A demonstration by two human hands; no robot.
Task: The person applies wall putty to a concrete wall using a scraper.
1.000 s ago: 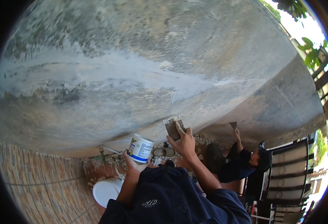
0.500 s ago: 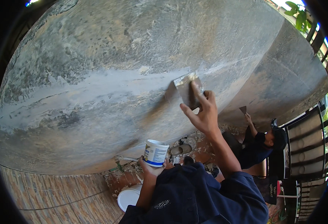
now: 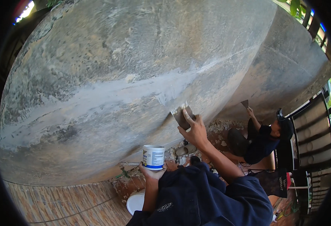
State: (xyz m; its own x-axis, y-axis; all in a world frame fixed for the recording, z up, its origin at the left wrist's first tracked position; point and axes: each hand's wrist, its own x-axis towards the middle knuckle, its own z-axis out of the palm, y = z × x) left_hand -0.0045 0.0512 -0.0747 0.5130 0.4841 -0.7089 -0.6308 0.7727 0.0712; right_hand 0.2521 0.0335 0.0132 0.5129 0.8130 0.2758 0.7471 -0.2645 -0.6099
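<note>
My right hand (image 3: pixel 196 132) grips a broad flat scraper (image 3: pixel 182 116), one finger pressed along its blade. The blade lies at the grey wall (image 3: pixel 127 116), and whitish paste shows along its edge. A pale band of filler paste (image 3: pixel 109 93) runs lengthwise over the wall, with fresh streaks just above the scraper. Lower down, my left hand (image 3: pixel 152 172) holds a white plastic tub (image 3: pixel 153 157) with a blue stripe, upright and without a lid. What is inside the tub cannot be made out.
A co-worker (image 3: pixel 265 139) crouches to the right with a scraper (image 3: pixel 245 103) at the wall. Below are a white bucket (image 3: pixel 136 202), a shoe (image 3: pixel 186 150) and scattered debris on the reddish floor. Striped tiles (image 3: pixel 71 203) lie at lower left; a dark metal gate (image 3: pixel 312 124) stands at far right.
My right hand has drawn the scraper down the wall, leaving streaks of paste above it. My left hand still holds the tub, now turned a little more upright.
</note>
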